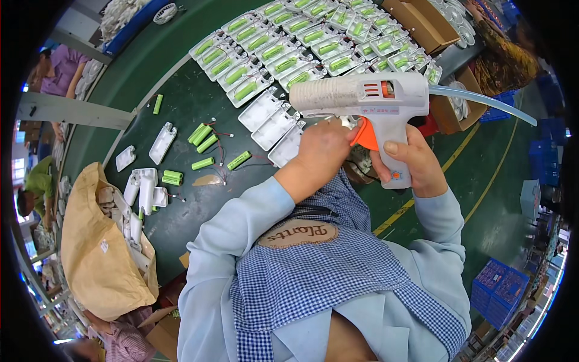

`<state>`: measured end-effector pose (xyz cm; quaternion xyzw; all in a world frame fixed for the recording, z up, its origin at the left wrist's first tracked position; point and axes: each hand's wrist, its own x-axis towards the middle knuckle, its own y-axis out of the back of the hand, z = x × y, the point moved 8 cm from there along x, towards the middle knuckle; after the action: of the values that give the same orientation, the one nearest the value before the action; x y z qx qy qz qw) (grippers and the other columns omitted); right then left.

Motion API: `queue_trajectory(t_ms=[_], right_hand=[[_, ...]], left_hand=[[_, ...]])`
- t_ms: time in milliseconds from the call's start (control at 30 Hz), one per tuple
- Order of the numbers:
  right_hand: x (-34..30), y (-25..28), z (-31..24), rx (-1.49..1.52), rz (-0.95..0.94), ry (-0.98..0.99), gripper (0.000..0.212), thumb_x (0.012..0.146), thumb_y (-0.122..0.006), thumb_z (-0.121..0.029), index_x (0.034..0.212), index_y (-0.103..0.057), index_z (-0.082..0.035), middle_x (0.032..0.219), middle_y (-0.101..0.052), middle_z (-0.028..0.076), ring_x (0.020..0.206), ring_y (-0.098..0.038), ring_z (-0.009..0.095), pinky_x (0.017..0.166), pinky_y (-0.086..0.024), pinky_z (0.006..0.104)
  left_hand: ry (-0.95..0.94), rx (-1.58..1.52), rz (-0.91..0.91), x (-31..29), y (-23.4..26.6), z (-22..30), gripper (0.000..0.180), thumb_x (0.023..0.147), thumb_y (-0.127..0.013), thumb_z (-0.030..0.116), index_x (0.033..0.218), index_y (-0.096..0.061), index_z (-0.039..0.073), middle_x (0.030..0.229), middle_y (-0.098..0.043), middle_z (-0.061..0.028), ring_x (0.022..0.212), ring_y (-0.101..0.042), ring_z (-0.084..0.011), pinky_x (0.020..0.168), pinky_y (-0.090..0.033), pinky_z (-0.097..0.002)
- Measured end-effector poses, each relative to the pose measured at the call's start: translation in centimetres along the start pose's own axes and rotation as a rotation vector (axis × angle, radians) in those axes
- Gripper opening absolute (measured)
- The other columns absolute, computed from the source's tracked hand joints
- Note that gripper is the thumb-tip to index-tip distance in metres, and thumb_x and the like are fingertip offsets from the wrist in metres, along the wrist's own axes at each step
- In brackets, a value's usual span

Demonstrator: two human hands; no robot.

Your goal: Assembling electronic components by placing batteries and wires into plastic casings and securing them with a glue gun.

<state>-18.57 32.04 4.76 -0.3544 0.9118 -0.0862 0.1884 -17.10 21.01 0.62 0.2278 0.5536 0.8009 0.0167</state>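
Note:
A white hot glue gun [362, 95] is in my right hand [420, 164], which wraps round its handle. From the gun's back end sticks a pale translucent glue stick [482, 99]. The nozzle end points left, over the table. My left hand [321, 149] is curled just under the barrel, close against the orange trigger [365, 136]; its fingertips are partly hidden, so what they grip cannot be made out. Left of that hand lie several white plastic casings [271, 128] without batteries. Beyond them, rows of white casings each hold a green battery cell [245, 91].
Loose green batteries [202, 134] with wires lie on the dark green table [175, 211]. A brown sack [99, 241] of white parts stands at the left. Cardboard boxes [422, 24] stand at the far right, blue crates [497, 289] on the floor. Other people [63, 69] sit at the left.

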Motion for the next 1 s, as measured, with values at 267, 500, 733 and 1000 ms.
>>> queue_trajectory(t_ms=[267, 500, 733, 1000], right_hand=[[0.2, -0.1, 0.5, 0.037, 0.006, 0.021, 0.047, 0.086, -0.066, -0.027, 0.119, -0.052, 0.003, 0.074, -0.061, 0.010, 0.052, -0.057, 0.013, 0.049, -0.044, 0.0255], [0.2, 0.3, 0.5, 0.021, 0.049, 0.040, 0.046, 0.086, -0.067, -0.027, 0.118, -0.052, 0.003, 0.073, -0.062, 0.010, 0.052, -0.057, 0.013, 0.049, -0.044, 0.0253], [0.5, 0.4, 1.0, 0.021, 0.060, 0.020, 0.047, 0.086, -0.067, -0.027, 0.119, -0.052, 0.003, 0.073, -0.062, 0.010, 0.052, -0.057, 0.012, 0.049, -0.044, 0.0248], [0.8, 0.3, 0.4, -0.005, 0.053, 0.034, 0.049, 0.086, -0.066, -0.028, 0.120, -0.052, 0.003, 0.072, -0.062, 0.010, 0.052, -0.056, 0.012, 0.050, -0.044, 0.0244]], left_hand=[[-0.077, 0.011, 0.012, -0.4, 0.4, -0.5, 0.031, 0.075, -0.061, 0.012, 0.105, -0.064, 0.007, 0.077, -0.058, -0.0077, 0.070, -0.063, -0.0243, 0.058, -0.051, -0.0358], [-0.125, -0.046, 0.095, -1.1, 0.7, 0.7, 0.041, 0.079, -0.063, 0.015, 0.119, -0.064, 0.007, 0.077, -0.056, -0.0063, 0.071, -0.061, -0.0229, 0.057, -0.050, -0.0339], [-0.063, -0.019, 0.045, -0.8, 1.0, -0.8, 0.021, 0.075, -0.064, 0.012, 0.096, -0.065, 0.008, 0.077, -0.055, -0.0067, 0.072, -0.061, -0.0257, 0.056, -0.050, -0.0369], [-0.023, -0.082, 0.243, 0.2, 2.3, -0.2, 0.018, 0.074, -0.067, 0.017, 0.090, -0.068, 0.008, 0.078, -0.057, -0.0073, 0.080, -0.062, -0.0240, 0.063, -0.051, -0.0370]])
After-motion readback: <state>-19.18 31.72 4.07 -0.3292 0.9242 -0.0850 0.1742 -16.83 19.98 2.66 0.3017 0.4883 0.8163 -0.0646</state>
